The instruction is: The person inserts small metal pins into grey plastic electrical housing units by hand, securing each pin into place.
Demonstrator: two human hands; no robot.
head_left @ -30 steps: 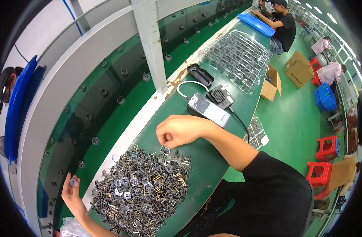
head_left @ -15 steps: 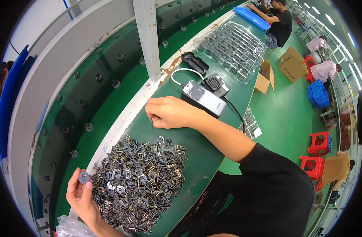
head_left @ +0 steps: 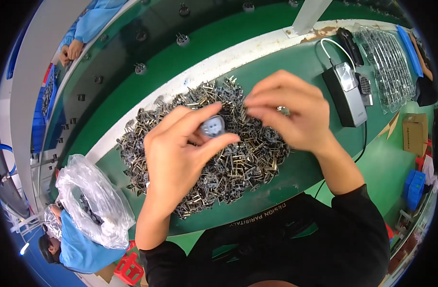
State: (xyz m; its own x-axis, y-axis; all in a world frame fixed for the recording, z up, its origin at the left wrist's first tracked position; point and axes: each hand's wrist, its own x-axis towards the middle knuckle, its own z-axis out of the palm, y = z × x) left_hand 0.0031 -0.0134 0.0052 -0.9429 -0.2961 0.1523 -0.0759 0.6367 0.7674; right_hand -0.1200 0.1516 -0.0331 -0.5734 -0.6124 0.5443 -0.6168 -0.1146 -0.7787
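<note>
A small round grey plastic part [head_left: 212, 126] with dark holes in its face is gripped between the thumb and fingers of my left hand [head_left: 173, 148]. Facing it, my right hand [head_left: 295, 112] has its thumb and fingertips pinched together; motion blur hides what, if anything, they hold. Both hands hover over a big heap of small dark parts with brass-coloured metal pins [head_left: 228, 177], which lies on the green worktable [head_left: 281, 186]. The hands are apart from each other.
Beyond a white ledge runs a green conveyor belt [head_left: 156, 91] carrying spaced small parts. A clear plastic bag [head_left: 92, 196] lies at the left. To the right are a power bank [head_left: 347, 95] with cables and clear trays [head_left: 386, 67]. Co-workers in blue [head_left: 87, 244] are nearby.
My view has swung toward the heap. My left hand has brought the grey part in over the pile, turning its holed face into view. My right hand has come from beside the power bank toward it.
</note>
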